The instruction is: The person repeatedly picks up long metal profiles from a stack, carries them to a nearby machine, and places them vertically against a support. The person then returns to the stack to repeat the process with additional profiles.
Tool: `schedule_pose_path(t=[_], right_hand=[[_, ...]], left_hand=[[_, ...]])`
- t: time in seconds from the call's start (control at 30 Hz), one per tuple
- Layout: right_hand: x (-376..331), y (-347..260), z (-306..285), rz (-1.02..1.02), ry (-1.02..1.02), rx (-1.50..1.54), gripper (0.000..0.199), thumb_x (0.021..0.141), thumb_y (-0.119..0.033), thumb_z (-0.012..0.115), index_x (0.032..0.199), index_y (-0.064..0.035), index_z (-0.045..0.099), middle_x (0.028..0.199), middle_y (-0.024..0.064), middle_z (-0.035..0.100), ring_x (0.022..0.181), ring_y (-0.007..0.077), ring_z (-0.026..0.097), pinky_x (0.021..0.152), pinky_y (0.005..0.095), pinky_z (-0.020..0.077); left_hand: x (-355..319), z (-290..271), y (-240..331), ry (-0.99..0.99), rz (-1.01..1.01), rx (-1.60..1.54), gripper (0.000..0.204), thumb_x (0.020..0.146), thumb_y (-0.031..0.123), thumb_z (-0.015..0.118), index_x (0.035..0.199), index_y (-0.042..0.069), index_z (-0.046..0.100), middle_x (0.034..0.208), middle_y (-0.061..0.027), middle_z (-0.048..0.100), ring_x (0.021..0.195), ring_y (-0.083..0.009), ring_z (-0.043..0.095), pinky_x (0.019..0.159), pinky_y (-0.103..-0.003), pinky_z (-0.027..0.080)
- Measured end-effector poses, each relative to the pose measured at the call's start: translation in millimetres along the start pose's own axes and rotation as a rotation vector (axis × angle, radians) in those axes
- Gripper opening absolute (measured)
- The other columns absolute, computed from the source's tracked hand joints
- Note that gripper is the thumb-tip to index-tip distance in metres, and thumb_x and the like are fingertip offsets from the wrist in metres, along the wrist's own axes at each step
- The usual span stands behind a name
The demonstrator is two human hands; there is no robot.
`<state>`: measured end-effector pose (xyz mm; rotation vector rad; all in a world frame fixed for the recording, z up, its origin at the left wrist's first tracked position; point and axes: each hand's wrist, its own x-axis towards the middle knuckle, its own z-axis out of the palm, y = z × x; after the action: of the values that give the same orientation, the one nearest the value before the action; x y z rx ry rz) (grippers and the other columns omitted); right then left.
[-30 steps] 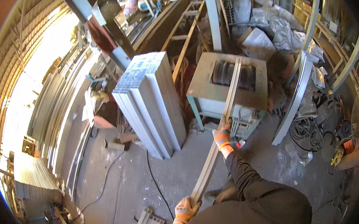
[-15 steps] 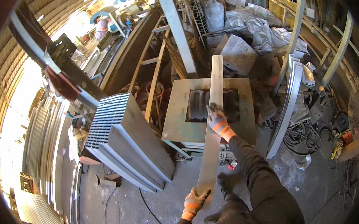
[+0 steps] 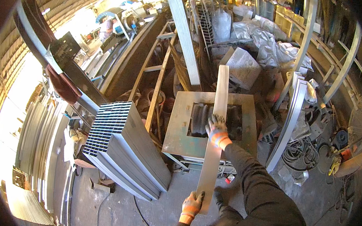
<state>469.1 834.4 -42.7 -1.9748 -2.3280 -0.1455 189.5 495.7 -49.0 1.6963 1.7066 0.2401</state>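
Note:
A long flat metal strip (image 3: 209, 168) slants from near my body up across the steel machine table (image 3: 179, 127). Its far end passes over the table's opening, where a dark ribbed roller or belt (image 3: 201, 114) shows. My left hand (image 3: 191, 205), in a grey and orange glove, is closed on the strip's left edge near its lower end, the thumb on top. My right hand (image 3: 217, 129), gloved alike, lies flat on the strip over the front of the opening with fingers spread. The strip's underside is hidden.
A tall stack of metal profiles (image 3: 144, 152) stands left of the table, more long pieces (image 3: 36, 144) farther left. Several bent profiles (image 3: 288, 121) lean at right near coiled cables (image 3: 299, 154). A cable (image 3: 143, 216) runs over the floor. A person (image 3: 107, 28) is far back left.
The view has tilted, so the scene sits slightly lower in the picture. The strip still lies across the table under my right hand, and my left hand keeps its hold on the lower end.

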Motion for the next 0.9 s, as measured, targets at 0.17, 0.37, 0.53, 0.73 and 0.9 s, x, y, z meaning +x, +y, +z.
schedule_pose_path(t=[0.17,0.37,0.53,0.73,0.9], right_hand=[[-100,-78,-18,0.114,0.065,0.128,0.072,0.108,-0.048,0.062,0.162,-0.0014,0.057,0.178,0.0236,0.044,0.168,0.0452,0.031,0.139,0.0621,0.0166],[-240,-184,-49,0.081,0.115,0.136,0.070,0.112,-0.049,0.054,0.161,0.0003,0.059,0.176,0.0276,0.044,0.166,0.0444,0.036,0.138,0.0611,0.0185],[-347,-269,-68,0.062,0.008,0.107,0.078,0.110,-0.052,0.057,0.167,0.0000,0.051,0.181,0.0281,0.035,0.171,0.0455,0.027,0.139,0.0646,0.0139],[-432,-338,-96,0.041,-0.024,0.131,0.082,0.110,-0.057,0.057,0.173,-0.0045,0.045,0.183,0.0279,0.032,0.171,0.0455,0.027,0.139,0.0646,0.0158],[-456,-369,-127,-0.709,-0.183,0.244,0.094,0.101,-0.071,0.065,0.175,-0.0158,0.045,0.183,0.0192,0.037,0.169,0.0464,0.031,0.135,0.0744,0.0179]], left_hand=[[-115,-6,-58,0.002,0.036,-0.031,0.061,0.110,0.065,0.060,0.132,0.010,0.072,0.111,-0.0267,0.081,0.110,-0.0513,0.075,0.096,-0.060,0.058],[-270,-9,-146,-0.036,-0.040,-0.114,0.054,0.111,0.058,0.062,0.133,0.010,0.072,0.112,-0.0268,0.081,0.109,-0.0505,0.076,0.093,-0.058,0.060],[-395,-19,-200,-0.030,-0.141,-0.207,0.054,0.109,0.057,0.069,0.135,0.009,0.072,0.110,-0.0286,0.081,0.109,-0.0504,0.077,0.093,-0.058,0.060],[-505,-49,-228,0.017,-0.141,-0.117,0.057,0.108,0.060,0.067,0.129,0.008,0.075,0.115,-0.0255,0.082,0.113,-0.0485,0.076,0.095,-0.058,0.060],[-568,-98,-261,0.133,-0.186,0.047,0.056,0.103,0.067,0.069,0.118,0.014,0.078,0.102,-0.0244,0.081,0.102,-0.0478,0.077,0.088,-0.057,0.060]])
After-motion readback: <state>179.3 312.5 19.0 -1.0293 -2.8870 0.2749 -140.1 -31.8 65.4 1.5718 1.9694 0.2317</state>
